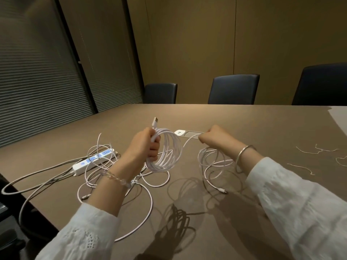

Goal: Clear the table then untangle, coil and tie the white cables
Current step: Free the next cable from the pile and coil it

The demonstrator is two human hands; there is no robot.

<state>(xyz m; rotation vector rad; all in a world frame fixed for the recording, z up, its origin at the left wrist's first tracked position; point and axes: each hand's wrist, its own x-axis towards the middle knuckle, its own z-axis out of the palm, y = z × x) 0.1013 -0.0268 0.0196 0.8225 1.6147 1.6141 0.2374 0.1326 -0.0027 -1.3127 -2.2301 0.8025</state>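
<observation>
My left hand (145,145) grips a coil of white cable (167,151) above the table, with its USB plug (155,122) sticking up past my fingers. A strand runs from the coil to my right hand (216,136), which pinches it. Below my right hand hang loose loops of the same cable (212,162), and the small end plug (222,190) lies on the table. More tangled white cables (116,177) lie on the table under my left arm.
A white power strip (93,159) with grey cords (33,182) lies at the left near the table's edge. Several thin white ties (317,152) lie at the right. A socket plate (189,133) sits in the brown table (244,119). Three dark chairs (232,89) stand behind it.
</observation>
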